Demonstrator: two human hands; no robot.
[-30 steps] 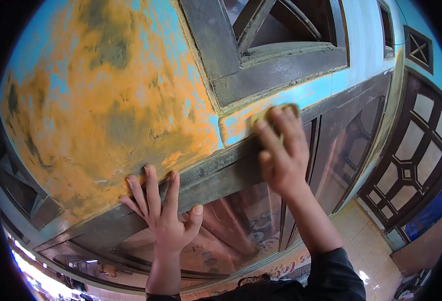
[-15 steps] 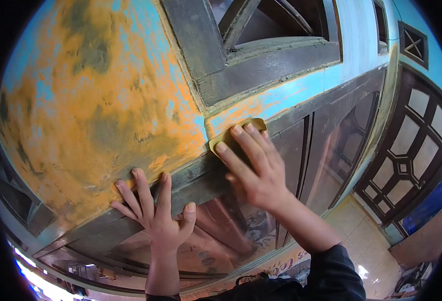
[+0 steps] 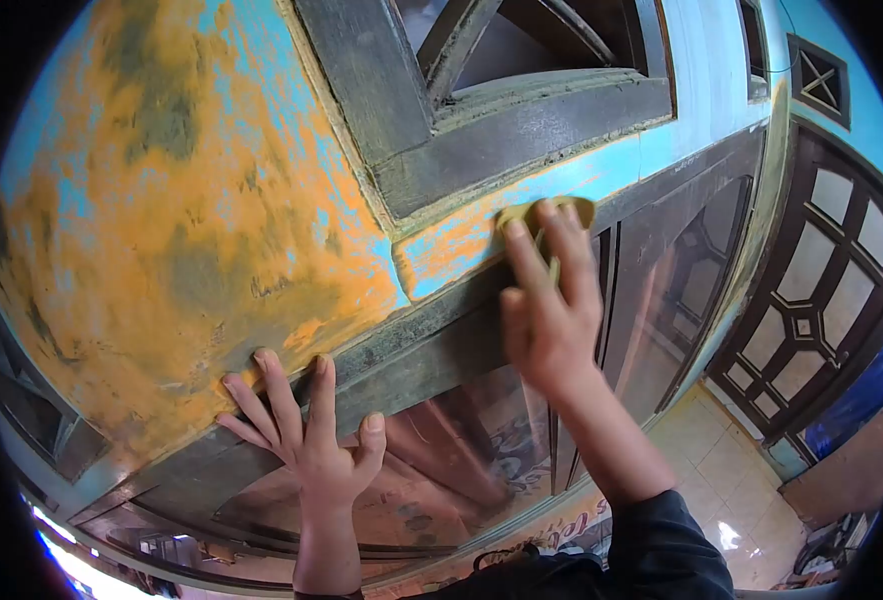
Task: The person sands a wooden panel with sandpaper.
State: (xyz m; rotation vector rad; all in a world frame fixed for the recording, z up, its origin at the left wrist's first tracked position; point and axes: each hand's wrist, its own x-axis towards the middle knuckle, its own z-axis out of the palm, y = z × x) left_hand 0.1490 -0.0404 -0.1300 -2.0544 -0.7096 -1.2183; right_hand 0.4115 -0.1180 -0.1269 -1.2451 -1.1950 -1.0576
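My right hand presses a folded piece of sandpaper with its fingertips against the narrow strip of wall, where orange shows through blue paint. The sandpaper is bent, with its ends curling up beside the fingers. My left hand holds nothing. Its fingers are spread, with the tips on the lower edge of the patchy orange wall and the palm over the dark wooden frame.
Above the strip is a dark wooden vent frame with crossed bars. Glass panes lie below the wooden frame. At the right stand a panelled door, a brown board and the tiled floor.
My right hand has slid the sandpaper rightward and up along the strip, away from the corner. My left hand stays in nearly the same place. The view has shifted slightly.
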